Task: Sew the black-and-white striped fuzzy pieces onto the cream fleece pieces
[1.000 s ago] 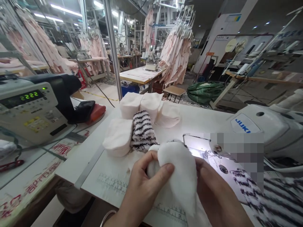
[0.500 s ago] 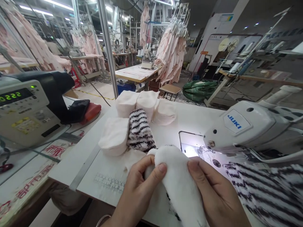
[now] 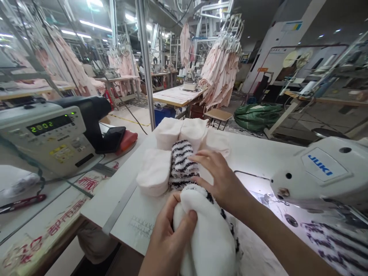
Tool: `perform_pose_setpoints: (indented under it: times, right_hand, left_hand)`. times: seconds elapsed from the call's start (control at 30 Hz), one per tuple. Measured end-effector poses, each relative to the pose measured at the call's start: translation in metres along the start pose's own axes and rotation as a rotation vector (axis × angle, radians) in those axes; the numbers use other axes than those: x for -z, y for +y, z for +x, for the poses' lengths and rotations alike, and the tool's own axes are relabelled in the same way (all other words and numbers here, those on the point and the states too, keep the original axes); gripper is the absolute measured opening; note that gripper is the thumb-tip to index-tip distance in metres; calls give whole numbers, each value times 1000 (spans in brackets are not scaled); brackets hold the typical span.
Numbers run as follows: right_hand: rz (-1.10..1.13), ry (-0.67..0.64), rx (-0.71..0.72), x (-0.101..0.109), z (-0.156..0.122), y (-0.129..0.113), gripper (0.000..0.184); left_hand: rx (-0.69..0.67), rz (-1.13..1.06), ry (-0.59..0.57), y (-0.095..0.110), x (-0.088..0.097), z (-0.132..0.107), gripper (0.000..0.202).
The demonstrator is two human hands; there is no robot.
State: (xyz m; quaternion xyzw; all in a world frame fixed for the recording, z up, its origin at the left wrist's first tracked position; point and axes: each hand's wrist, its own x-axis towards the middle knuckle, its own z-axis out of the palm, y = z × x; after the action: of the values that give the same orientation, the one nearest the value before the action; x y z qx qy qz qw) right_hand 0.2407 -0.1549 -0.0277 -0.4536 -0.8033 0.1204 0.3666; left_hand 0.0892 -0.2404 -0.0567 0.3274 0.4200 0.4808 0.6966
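Note:
My left hand (image 3: 175,234) pinches a fluffy fabric piece (image 3: 212,230), white on the side facing me, with a black-and-white striped edge showing along its right. Above that cloth, my right hand (image 3: 221,178) reaches toward a small stack of striped plush pieces (image 3: 182,163). Its fingers are apart, and the fingertips are at the stack's right side; whether they touch it I cannot tell. White folded fabric stacks (image 3: 155,170) lie beside and behind the striped one. More striped fabric (image 3: 330,241) lies under the sewing machine head (image 3: 319,165) at the right.
At the left stands a second machine body with a lit display (image 3: 50,124), and red-handled scissors (image 3: 28,201) lie near it. A dark phone-like object (image 3: 113,138) rests on a red item. A metal pole (image 3: 146,69) rises behind the table (image 3: 129,214).
My right hand has let go of the white fabric and moved up and left to the striped stack. My left hand keeps its hold. The whole view has shifted.

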Motion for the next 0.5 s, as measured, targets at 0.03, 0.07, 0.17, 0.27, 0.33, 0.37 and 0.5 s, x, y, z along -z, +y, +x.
perform_pose_setpoints:
  times: [0.03, 0.07, 0.17, 0.27, 0.33, 0.37, 0.5]
  right_hand:
    - [11, -17, 26, -7, 7, 3, 28]
    - [19, -21, 43, -13, 12, 5, 20]
    - [51, 46, 38, -19, 19, 3, 9]
    - [77, 206, -54, -6, 16, -6, 10]
    - [100, 298, -150, 10, 9, -16, 12]
    - [125, 320, -203, 19, 4, -20, 13]
    - [216, 319, -370, 43, -25, -36, 15]
  left_hand:
    - [1, -5, 16, 2, 1, -1, 33]
    - [4, -9, 28, 4, 3, -1, 32]
    - [36, -16, 28, 6, 8, -1, 33]
    - [45, 10, 5, 4, 10, 1, 38]
    - [-5, 30, 36, 2, 8, 1, 46]
    - [-54, 44, 69, 1, 7, 1, 53]
    - [-181, 116, 49, -1, 1, 0, 37]
